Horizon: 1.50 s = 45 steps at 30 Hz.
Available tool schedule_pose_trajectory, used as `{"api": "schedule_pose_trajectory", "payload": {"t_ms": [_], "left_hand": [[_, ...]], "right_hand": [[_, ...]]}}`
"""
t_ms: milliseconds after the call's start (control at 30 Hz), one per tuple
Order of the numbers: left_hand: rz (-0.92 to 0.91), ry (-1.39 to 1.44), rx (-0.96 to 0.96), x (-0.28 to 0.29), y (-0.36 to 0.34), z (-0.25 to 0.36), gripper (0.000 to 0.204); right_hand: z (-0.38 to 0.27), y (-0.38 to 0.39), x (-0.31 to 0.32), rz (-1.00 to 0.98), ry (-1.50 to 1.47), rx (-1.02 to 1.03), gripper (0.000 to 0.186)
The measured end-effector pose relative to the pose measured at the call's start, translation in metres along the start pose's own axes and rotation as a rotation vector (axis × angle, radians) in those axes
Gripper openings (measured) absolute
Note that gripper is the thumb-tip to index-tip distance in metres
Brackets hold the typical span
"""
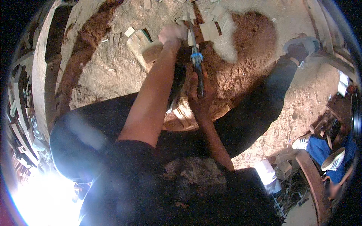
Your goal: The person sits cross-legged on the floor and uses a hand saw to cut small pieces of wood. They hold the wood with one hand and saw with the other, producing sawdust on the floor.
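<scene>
I sit on the ground with my legs spread. My left hand (172, 34) reaches forward and grips a pale block of wood (146, 47) that stands on the sandy floor among wood chips. My right hand (199, 98) is closed around the dark handle of a long tool (196, 56), a hatchet or adze with a blue band around its shaft. The tool's head points away from me toward the block, near my left hand. My black trouser legs frame both hands.
Wood chips and offcuts (211, 19) litter the dirt ahead. My right foot in a grey shoe (301, 45) rests at the upper right. Another person's white-soled shoes and blue trousers (332, 158) show at the right. Stacked planks (22, 113) line the left.
</scene>
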<state>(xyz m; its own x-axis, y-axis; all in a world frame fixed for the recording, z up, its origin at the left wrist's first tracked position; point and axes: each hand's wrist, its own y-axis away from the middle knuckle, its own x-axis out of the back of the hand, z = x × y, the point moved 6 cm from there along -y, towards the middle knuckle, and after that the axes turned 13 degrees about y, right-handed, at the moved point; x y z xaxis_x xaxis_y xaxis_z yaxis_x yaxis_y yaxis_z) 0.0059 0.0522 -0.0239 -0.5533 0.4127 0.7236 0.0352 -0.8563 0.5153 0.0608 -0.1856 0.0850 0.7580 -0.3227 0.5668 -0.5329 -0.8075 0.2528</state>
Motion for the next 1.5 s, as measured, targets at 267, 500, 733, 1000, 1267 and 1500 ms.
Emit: {"api": "schedule_pose_trajectory", "payload": {"t_ms": [267,500,733,1000,1267,1500], "left_hand": [[0.015,-0.016,0.013,0.009,0.008,0.004,0.059],[0.013,0.002,0.009,0.011,0.005,0.006,0.063],[0.018,0.044,-0.013,0.008,-0.008,-0.009,0.064],[-0.008,0.151,-0.366,0.014,0.006,-0.011,0.056],[0.007,-0.104,-0.921,0.027,0.053,-0.012,0.050],[0.049,-0.044,-0.965,0.048,0.064,-0.006,0.041]], "right_hand": [[0.021,0.020,0.005,-0.001,-0.016,-0.008,0.044],[-0.007,0.006,-0.010,0.038,0.129,0.125,0.052],[-0.007,0.007,-0.008,-0.176,0.001,0.023,0.058],[0.017,-0.003,-0.012,0.022,-0.082,0.102,0.046],[0.019,-0.006,-0.002,-0.061,-0.530,-0.110,0.024],[0.006,0.002,0.027,0.103,-0.668,-0.160,0.025]]}}
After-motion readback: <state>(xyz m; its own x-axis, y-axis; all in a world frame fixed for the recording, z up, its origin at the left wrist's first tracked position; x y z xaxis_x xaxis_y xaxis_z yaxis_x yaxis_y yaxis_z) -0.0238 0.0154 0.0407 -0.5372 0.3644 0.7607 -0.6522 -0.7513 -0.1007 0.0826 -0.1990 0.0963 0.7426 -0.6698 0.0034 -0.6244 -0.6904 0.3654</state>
